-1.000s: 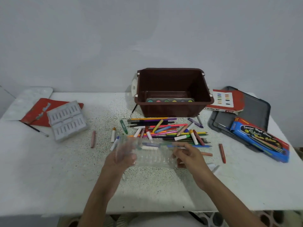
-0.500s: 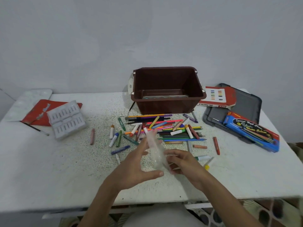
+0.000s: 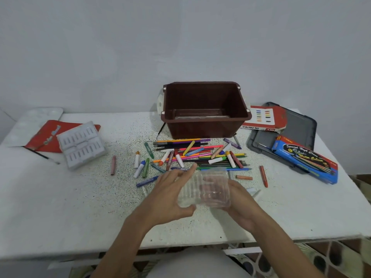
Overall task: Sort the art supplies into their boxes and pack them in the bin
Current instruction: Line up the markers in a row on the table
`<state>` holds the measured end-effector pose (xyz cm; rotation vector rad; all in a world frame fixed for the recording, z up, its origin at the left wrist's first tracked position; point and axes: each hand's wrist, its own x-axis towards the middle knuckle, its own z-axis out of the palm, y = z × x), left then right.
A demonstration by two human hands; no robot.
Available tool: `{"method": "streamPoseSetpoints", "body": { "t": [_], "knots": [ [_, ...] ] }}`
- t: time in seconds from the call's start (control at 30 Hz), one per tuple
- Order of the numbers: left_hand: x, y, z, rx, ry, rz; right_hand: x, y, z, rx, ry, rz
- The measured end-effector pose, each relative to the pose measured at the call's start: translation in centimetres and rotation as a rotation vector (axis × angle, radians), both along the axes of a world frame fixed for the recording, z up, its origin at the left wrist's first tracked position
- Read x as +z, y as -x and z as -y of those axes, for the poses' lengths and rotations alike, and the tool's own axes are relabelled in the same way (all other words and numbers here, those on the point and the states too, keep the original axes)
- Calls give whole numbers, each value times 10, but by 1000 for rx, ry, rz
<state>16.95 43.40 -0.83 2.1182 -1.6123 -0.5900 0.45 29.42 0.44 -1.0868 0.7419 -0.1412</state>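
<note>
A clear ribbed plastic tray (image 3: 206, 190) is held above the table's front middle between both hands. My left hand (image 3: 170, 195) grips its left edge, thumb under and fingers over. My right hand (image 3: 239, 205) cups its right side from below. Behind it lies a loose pile of coloured pencils, crayons and markers (image 3: 198, 155). The brown bin (image 3: 204, 109) stands at the back centre with a flat case on its bottom.
A white moulded tray (image 3: 81, 144) and a red folder (image 3: 47, 135) lie at the left with a thin brush. At the right are an oil pastels box (image 3: 263, 119), a grey lid (image 3: 297, 129) and a blue watercolour pencil box (image 3: 305, 159). Table edge is near.
The clear tray was turned from flat to edge-on and now lies broadside between my hands, a little further right. The camera has tilted up slightly.
</note>
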Motion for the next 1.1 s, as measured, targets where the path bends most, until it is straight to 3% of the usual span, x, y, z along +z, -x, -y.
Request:
{"method": "streamPoseSetpoints", "body": {
  "t": [0.17,0.23,0.47,0.63,0.83,0.93,1.1],
  "knots": [
    [-12,-19,2,15,-119,122,-8,9,14,-90,-242,68],
    [-13,-22,4,13,-124,134,-12,12,15,-75,-198,54],
    [-4,-19,12,63,-88,-170,-20,6,11,-93,-119,-7],
    [-5,-25,19,115,29,-187,-22,-1,12,-87,-158,-5],
    [-12,-32,20,109,-10,-220,-25,-5,12,-109,-168,-4],
    [-12,-33,20,158,-44,-365,-25,-6,13,-170,-160,10],
    [-10,-24,23,237,-91,-834,-23,-8,13,-276,-167,94]
  ]
}}
